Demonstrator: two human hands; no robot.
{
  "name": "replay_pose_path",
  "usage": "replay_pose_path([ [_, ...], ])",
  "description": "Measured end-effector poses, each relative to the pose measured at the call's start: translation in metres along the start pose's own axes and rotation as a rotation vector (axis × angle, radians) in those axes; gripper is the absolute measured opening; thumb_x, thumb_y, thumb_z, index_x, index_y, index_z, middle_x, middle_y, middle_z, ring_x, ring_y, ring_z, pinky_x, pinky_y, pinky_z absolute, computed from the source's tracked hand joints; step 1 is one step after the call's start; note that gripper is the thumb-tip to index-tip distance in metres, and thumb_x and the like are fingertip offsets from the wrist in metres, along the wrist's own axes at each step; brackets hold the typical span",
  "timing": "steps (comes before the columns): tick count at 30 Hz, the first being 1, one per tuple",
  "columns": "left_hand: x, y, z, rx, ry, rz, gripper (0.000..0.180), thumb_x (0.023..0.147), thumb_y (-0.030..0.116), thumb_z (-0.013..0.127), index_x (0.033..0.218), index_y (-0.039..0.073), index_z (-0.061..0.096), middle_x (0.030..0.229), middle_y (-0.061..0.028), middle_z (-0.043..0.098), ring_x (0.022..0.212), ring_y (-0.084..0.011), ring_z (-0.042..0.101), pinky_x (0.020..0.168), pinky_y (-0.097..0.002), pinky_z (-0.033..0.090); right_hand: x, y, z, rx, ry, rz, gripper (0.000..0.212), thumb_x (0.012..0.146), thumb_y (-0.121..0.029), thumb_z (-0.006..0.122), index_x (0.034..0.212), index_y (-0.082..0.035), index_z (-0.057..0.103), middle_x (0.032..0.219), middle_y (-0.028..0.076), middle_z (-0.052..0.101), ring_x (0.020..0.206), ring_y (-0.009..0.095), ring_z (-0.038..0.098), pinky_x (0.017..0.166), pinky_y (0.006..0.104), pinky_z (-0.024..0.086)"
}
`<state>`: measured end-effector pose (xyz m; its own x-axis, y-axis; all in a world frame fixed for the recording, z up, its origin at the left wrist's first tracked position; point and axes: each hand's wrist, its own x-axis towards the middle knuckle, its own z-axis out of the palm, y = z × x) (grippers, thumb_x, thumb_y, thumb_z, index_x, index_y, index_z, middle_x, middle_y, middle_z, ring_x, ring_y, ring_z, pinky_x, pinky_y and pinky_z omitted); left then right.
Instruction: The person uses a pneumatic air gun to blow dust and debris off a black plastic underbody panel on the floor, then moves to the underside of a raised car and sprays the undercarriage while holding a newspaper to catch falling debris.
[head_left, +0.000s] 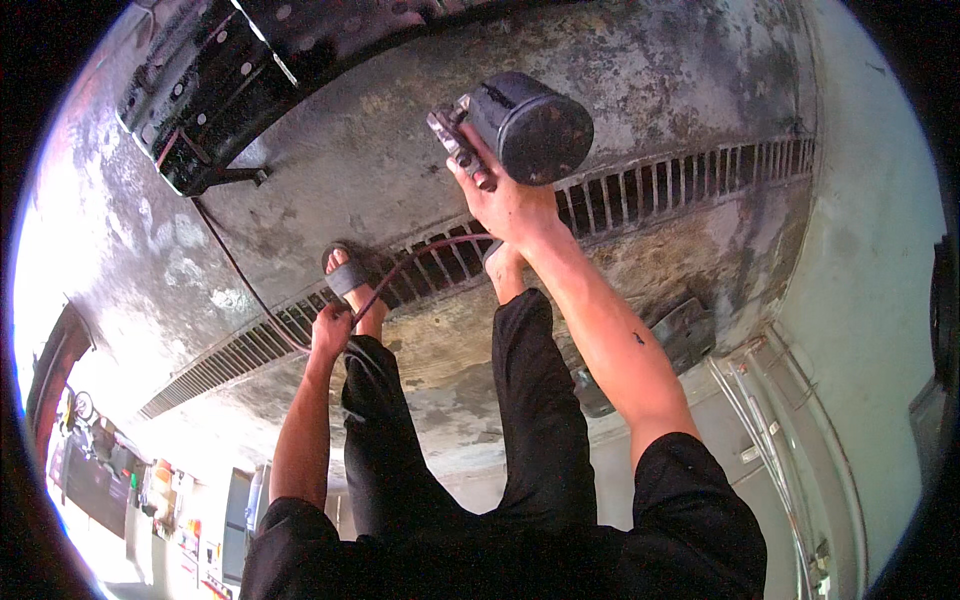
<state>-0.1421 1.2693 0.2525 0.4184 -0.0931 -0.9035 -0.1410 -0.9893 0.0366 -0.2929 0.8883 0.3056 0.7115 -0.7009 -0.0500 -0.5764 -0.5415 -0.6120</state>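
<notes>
Black trousers (540, 440) stand over a floor grate (640, 190), so the right hand (505, 200) should grip the dark cylinder (530, 125) firmly while the left hand (330, 330), closed around the thin hose (420, 255), keeps it slack.

Taking the long drain grate (640, 195) across the stained concrete floor as the marker, that's one grate, and two feet are planted on it, the left in one grey sandal (347, 277), the right mostly hidden behind an arm. Two hands are up: the right hand (505, 200) above the grate carries one dark cylindrical motor (530, 125), and the left hand (330, 330) just below the grate grips one thin reddish hose (420, 255). Beyond the grate sits one black metal frame (200, 90), and on the near side of the grate one grey metal part (685, 335) lies on the floor.
</notes>
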Motion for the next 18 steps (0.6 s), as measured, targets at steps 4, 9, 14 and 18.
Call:
replay_pose_path([
  [4,0.003,0.016,0.010,-0.080,0.028,0.089,0.035,0.082,0.025,0.057,0.108,0.005,0.071,0.096,-0.0221,0.071,0.094,-0.0347,0.069,0.087,-0.0400,0.052,0.013,0.018,0.001,0.073,0.015,0.090,0.047,0.088,-0.044,0.066,0.125,-0.015,0.065,0.110,0.012,0.069,0.103,0.032,0.065,0.092,0.0423,0.050],
  [9,0.007,0.030,0.015,-0.049,0.023,0.092,0.034,0.083,0.027,0.057,0.107,0.007,0.071,0.094,-0.0231,0.070,0.094,-0.0362,0.068,0.085,-0.0418,0.052,0.022,0.038,-0.019,-0.063,0.093,0.115,0.048,0.088,-0.043,0.067,0.122,-0.010,0.066,0.113,0.015,0.068,0.106,0.034,0.063,0.093,0.0418,0.049],
  [14,0.013,0.043,0.024,0.013,0.057,0.103,0.036,0.082,0.029,0.058,0.107,0.005,0.069,0.095,-0.0263,0.069,0.096,-0.0408,0.066,0.085,-0.0441,0.052,0.022,0.055,-0.051,0.038,0.034,0.319,0.049,0.088,-0.044,0.068,0.123,-0.009,0.065,0.114,0.018,0.067,0.109,0.035,0.063,0.093,0.0408,0.049],
  [18,0.013,0.062,0.034,0.005,0.074,0.156,0.036,0.080,0.029,0.058,0.102,0.001,0.067,0.094,-0.0288,0.067,0.095,-0.0436,0.065,0.084,-0.0456,0.051,0.027,0.078,-0.079,-0.011,0.080,0.374,0.047,0.088,-0.041,0.069,0.121,-0.009,0.066,0.111,0.018,0.068,0.107,0.032,0.064,0.091,0.0392,0.049],
])
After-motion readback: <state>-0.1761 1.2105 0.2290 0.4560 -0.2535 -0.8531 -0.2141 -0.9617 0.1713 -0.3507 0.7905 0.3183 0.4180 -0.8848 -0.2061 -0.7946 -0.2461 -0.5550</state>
